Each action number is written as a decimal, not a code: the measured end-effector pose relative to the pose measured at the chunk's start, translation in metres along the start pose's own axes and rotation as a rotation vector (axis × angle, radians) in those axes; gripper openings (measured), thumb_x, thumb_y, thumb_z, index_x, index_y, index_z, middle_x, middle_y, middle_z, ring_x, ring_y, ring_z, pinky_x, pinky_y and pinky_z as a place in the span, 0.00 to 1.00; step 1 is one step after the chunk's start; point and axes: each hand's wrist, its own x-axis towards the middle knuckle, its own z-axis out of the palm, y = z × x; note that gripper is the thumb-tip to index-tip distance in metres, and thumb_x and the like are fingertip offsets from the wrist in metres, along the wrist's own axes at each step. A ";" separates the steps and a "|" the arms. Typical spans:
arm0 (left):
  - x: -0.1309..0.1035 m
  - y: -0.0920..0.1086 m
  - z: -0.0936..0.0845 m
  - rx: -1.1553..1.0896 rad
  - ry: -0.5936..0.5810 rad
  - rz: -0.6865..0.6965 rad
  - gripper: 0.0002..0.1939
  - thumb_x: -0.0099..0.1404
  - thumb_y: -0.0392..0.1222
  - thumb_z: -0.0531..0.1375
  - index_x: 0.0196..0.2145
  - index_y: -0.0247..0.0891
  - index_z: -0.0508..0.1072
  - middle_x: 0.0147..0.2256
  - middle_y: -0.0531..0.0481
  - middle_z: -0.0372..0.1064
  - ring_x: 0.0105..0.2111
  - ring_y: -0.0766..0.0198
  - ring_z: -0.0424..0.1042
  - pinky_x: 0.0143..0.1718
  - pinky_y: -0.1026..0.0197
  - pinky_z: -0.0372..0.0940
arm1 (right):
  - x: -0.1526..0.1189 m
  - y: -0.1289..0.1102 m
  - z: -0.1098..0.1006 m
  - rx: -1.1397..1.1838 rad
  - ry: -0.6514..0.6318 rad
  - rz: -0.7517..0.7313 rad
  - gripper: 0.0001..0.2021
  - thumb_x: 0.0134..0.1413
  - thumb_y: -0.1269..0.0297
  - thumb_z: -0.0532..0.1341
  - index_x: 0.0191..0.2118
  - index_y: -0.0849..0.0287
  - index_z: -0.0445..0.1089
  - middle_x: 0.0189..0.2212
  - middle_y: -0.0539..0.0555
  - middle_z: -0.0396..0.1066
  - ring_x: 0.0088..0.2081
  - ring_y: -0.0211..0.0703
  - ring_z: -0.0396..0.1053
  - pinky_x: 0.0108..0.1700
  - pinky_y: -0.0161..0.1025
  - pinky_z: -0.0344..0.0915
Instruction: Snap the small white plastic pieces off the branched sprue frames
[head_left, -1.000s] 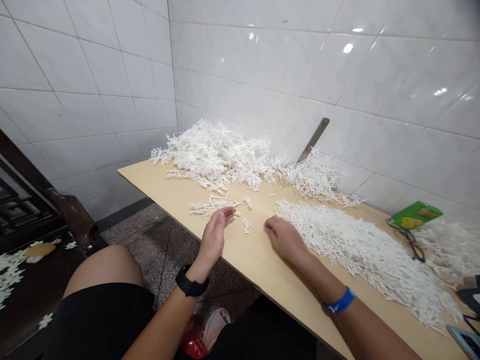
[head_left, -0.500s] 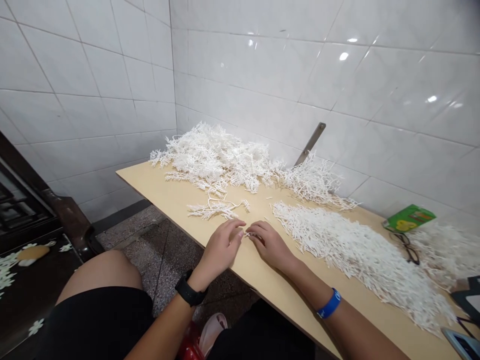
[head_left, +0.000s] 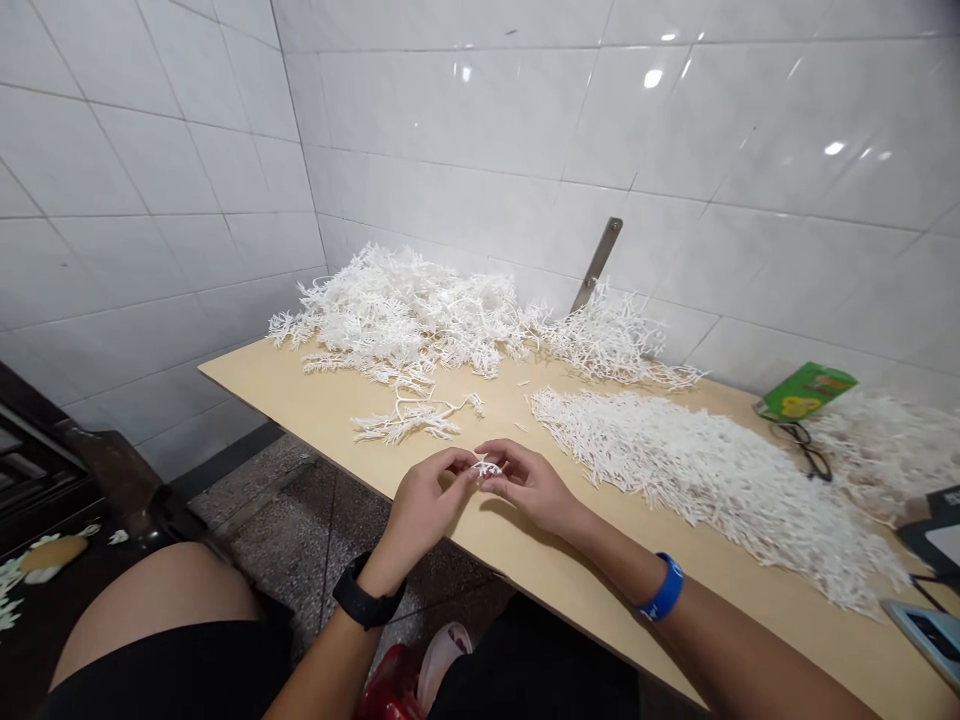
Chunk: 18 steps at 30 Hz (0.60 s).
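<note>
Between my two hands, over the near edge of the table, is a small white branched plastic sprig (head_left: 487, 467). My left hand (head_left: 429, 497) pinches its left end with thumb and fingers. At the other end my right hand (head_left: 534, 487) grips it the same way, fingers curled. Just beyond the hands lies a larger white branching stem (head_left: 420, 412). To the right spreads a long heap of loose white plastic pieces (head_left: 697, 475). A tall pile of uncut-looking white branches (head_left: 405, 310) stands at the back left.
The pale wooden table (head_left: 262, 385) meets a tiled wall, with a metal bracket (head_left: 598, 265) there. A sparser branch cluster (head_left: 615, 340) lies below it. Right side: a green box (head_left: 806, 390), eyeglasses (head_left: 804, 450), a phone (head_left: 926, 635). Dark wooden furniture (head_left: 112, 480) stands left.
The view has shifted slightly. My hands have turned and come up a little, so the white sprig now shows clearly between my fingertips. The piles look the same.
</note>
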 end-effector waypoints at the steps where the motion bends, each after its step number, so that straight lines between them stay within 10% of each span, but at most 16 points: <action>1: 0.000 -0.001 0.000 -0.014 0.001 -0.005 0.10 0.68 0.47 0.57 0.39 0.41 0.75 0.39 0.50 0.77 0.39 0.59 0.75 0.41 0.61 0.65 | 0.000 -0.001 0.000 -0.012 -0.012 0.007 0.19 0.51 0.60 0.68 0.48 0.58 0.70 0.37 0.54 0.73 0.33 0.41 0.68 0.36 0.38 0.66; 10: -0.001 0.000 -0.003 -0.082 -0.030 0.036 0.11 0.68 0.48 0.57 0.35 0.39 0.73 0.36 0.49 0.74 0.39 0.58 0.72 0.42 0.61 0.63 | 0.003 0.006 -0.002 -0.205 -0.037 -0.172 0.16 0.62 0.55 0.59 0.28 0.61 0.70 0.26 0.51 0.66 0.29 0.39 0.62 0.33 0.36 0.58; 18: -0.005 0.003 -0.019 -0.300 -0.325 0.104 0.29 0.72 0.59 0.43 0.64 0.48 0.63 0.64 0.46 0.59 0.65 0.52 0.55 0.65 0.51 0.49 | -0.012 -0.012 0.021 0.224 -0.214 -0.125 0.22 0.66 0.48 0.54 0.30 0.62 0.69 0.24 0.52 0.69 0.27 0.38 0.67 0.33 0.36 0.63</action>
